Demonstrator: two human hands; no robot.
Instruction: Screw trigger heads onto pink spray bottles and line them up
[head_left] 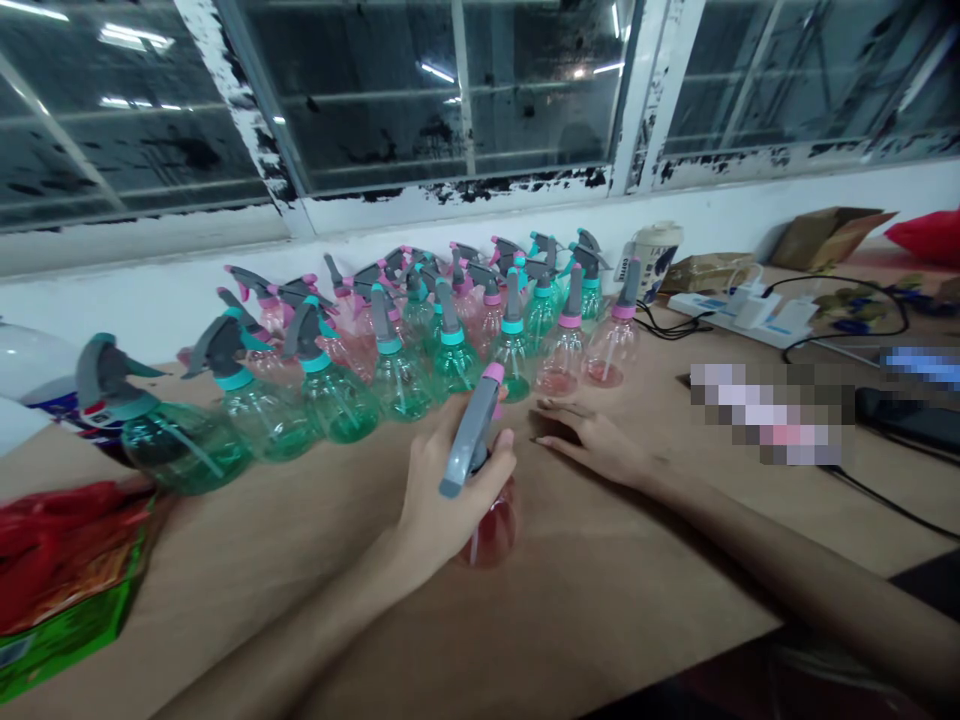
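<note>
My left hand [442, 485] is wrapped round the neck of a pink spray bottle [495, 525] with a grey trigger and pink collar, standing on the wooden table [315, 570]. Just to its right, my right hand [592, 440] lies flat on the table with fingers stretched out, holding nothing. Behind both hands stand several rows of spray bottles: green ones [341, 395] toward the left and pink ones [607, 345] toward the right, all with grey triggers.
A red and green packet [60, 590] lies at the left table edge. A white power strip [742, 315] with plugs and black cables sits at the right, beside a paper cup [652, 255] and cardboard boxes [825, 235]. Windows run along the wall behind.
</note>
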